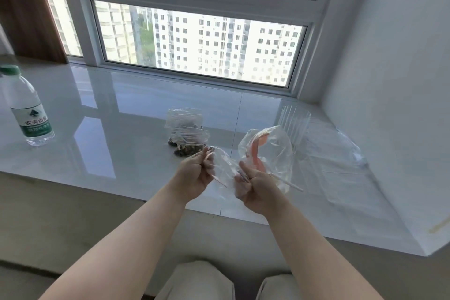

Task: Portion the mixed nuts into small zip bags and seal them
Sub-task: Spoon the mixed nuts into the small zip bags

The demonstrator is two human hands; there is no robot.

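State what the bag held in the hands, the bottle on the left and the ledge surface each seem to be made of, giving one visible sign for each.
Zip bag: thin clear plastic film; it crumples and shows through, with a pink closure strip.
Water bottle: clear, likely rigid plastic; see-through body, green cap, printed label.
Ledge: glossy pale stone or tile, hard to say which; it mirrors the window and shows a seam line.

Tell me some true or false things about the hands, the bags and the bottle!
1. Both hands hold clear zip bags. True: the left hand pinches a small zip bag, and the right hand grips a bag with a pink strip.
2. The water bottle lies on its side. False: it stands upright, on the left of the ledge.
3. The bag of mixed nuts sits on the ledge beyond the hands. True.
4. The bottle cap is red. False: it is green.
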